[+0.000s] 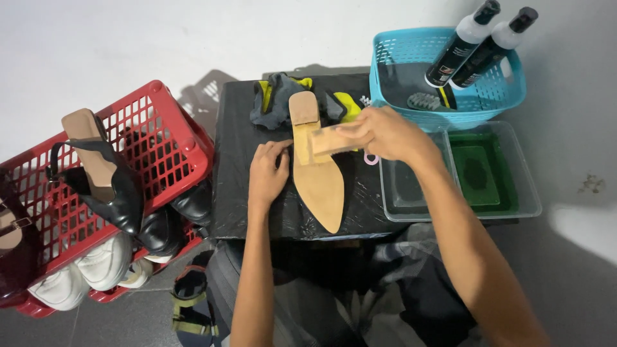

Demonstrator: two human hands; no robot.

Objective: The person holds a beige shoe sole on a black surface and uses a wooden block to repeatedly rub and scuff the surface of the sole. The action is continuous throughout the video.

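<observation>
The shoe [315, 168] lies sole up on the black board [238, 186], toe pointing to the person. Left hand [268, 172] presses beside it, fingers loose; right hand [384, 133] grips a wooden brush [329, 140]. Behind the shoe lies a grey-yellow cloth [276, 97].
</observation>
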